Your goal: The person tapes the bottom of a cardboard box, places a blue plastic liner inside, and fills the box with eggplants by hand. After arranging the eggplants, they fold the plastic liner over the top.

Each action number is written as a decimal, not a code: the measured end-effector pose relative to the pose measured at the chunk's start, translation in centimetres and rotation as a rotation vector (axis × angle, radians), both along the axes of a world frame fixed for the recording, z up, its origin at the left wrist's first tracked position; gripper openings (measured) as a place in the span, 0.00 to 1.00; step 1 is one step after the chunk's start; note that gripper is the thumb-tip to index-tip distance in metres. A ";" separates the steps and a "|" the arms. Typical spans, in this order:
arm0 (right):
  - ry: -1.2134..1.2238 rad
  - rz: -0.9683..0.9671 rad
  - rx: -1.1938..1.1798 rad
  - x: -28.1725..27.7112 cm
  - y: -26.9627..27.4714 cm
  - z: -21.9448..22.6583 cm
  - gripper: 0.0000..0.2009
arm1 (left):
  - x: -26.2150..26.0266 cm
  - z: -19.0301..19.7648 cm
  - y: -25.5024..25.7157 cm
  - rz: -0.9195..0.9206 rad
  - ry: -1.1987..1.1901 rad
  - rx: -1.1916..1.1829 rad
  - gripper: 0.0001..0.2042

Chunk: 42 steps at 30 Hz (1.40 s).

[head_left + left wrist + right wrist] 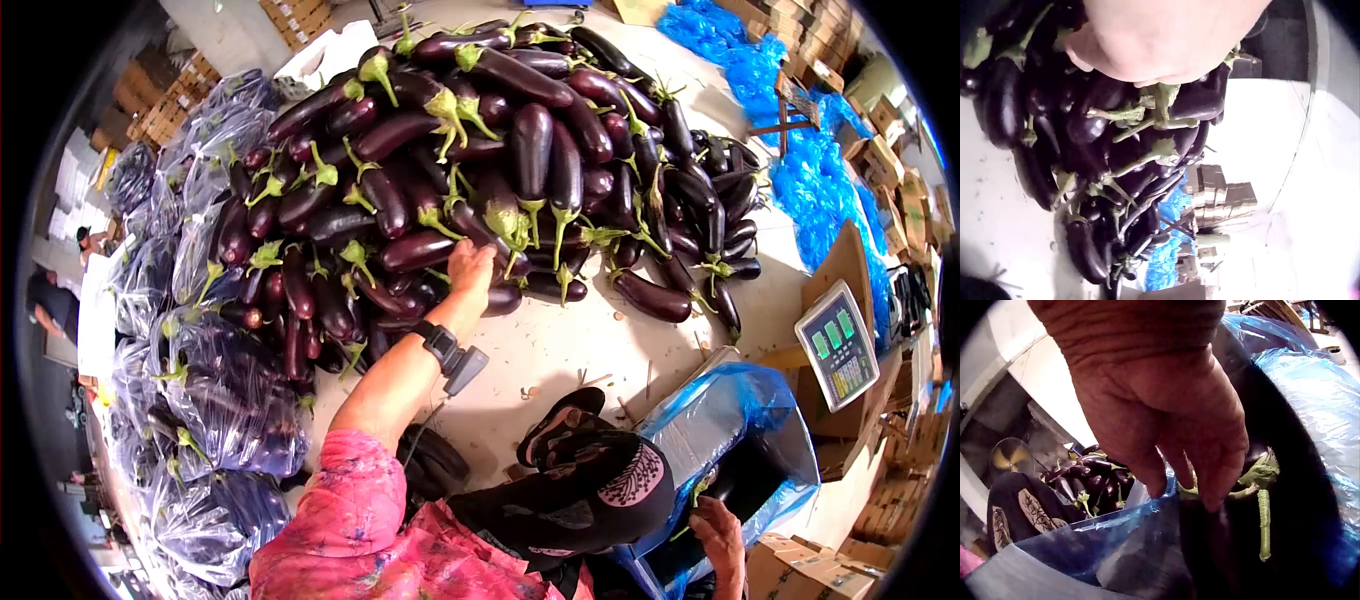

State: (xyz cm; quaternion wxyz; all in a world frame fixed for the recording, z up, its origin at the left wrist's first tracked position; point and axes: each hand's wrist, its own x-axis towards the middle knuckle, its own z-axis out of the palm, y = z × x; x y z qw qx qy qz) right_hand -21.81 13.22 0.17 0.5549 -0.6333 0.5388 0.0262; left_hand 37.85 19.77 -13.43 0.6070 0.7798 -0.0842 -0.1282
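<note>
Eggplants (pixel 480 160) lie heaped on the floor (pixel 570 350) where my left hand (pixel 470 268) reaches, fingers laid over one at the pile's near edge, while my right hand (pixel 722 530) dips relaxed fingers into the blue-lined box (pixel 740 400) beside me, apparently settling one inside.

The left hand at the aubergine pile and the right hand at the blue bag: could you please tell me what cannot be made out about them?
- Left hand: its fingers are buried among the aubergines in the head view; the left wrist view shows only a blurred palm, so any grip is unclear.
- Right hand: fingertips dip into the blue bag; what they touch is dark.
- Scale: digits too small.
</note>
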 end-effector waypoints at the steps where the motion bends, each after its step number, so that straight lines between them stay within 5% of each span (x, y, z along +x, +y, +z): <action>1: 0.001 0.012 -0.012 -0.1 -0.1 -0.3 0.22 | 0.5 -0.2 -0.2 0.025 -0.078 0.100 0.13; 3: -0.016 0.027 -0.013 0.1 -0.2 -0.8 0.22 | 0.0 1.9 -1.8 0.183 0.317 -0.003 0.12; 5: -0.047 0.014 -0.004 0.4 -0.3 -0.9 0.22 | -1.7 4.8 -1.8 0.204 0.471 -0.164 0.11; 8: -0.045 0.034 0.008 0.8 -0.3 0.2 0.21 | -3.3 4.4 -1.4 0.164 0.402 -0.152 0.13; 9: -0.042 0.006 0.013 0.5 -0.4 0.1 0.21 | -2.2 0.3 -0.9 0.156 0.236 -0.141 0.15; 10: -0.041 -0.024 0.017 0.2 -0.3 -0.1 0.21 | -2.2 1.7 0.2 -0.006 0.020 -0.168 0.17; 13: -0.030 -0.018 0.022 0.1 -0.7 -0.2 0.21 | -1.7 7.9 -2.2 -0.058 -0.607 0.076 0.25; 16: -0.068 -0.016 0.033 0.5 -1.0 -0.8 0.21 | 2.5 10.3 -7.4 -0.216 -0.395 0.165 0.40; 17: -0.088 -0.031 0.037 0.6 -0.9 -1.0 0.21 | 6.9 5.1 -10.1 -0.186 -0.384 0.119 0.37; 19: -0.070 0.064 -0.044 1.2 -1.2 -0.1 0.18 | 5.3 9.5 -11.2 -0.244 -0.343 0.517 0.33; 21: -0.128 0.038 -0.107 1.0 -0.7 0.0 0.15 | 5.9 7.8 -11.4 -0.227 -0.397 0.300 0.33; 22: -0.190 0.101 -0.207 1.3 -1.2 0.6 0.15 | 5.3 9.2 -11.3 -0.258 -0.431 0.437 0.31; 23: -0.216 0.115 -0.327 0.5 -1.5 -0.5 0.15 | 4.7 9.6 -11.0 -0.347 -0.314 0.353 0.22; 24: -0.169 0.111 -0.318 0.2 -1.9 0.6 0.16 | 4.4 9.5 -10.7 -0.377 -0.239 0.262 0.23; 27: -0.137 -0.192 -0.296 -1.0 -2.1 2.4 0.16 | 3.7 8.3 -10.5 -0.516 -0.131 -0.175 0.22; 35: -0.183 -0.403 -0.313 -3.0 -3.1 3.7 0.19 | -15.3 22.5 -9.1 -1.210 0.029 -0.238 0.35; 37: -0.166 -0.338 -0.313 -3.1 -2.5 4.0 0.18 | -19.6 25.1 -9.1 -1.384 -0.144 -0.040 0.36; 39: -0.184 -0.335 -0.360 -3.6 -1.9 3.6 0.18 | -25.4 26.0 -9.1 -1.551 -0.242 -0.180 0.35; 41: -0.179 -0.308 -0.413 -4.2 -1.6 4.0 0.17 | -29.5 27.7 -10.8 -1.825 -1.072 -0.177 0.36; 42: -0.134 -0.322 -0.435 -4.2 -1.5 4.9 0.17 | -31.3 27.2 -11.1 -1.887 -1.211 -0.250 0.32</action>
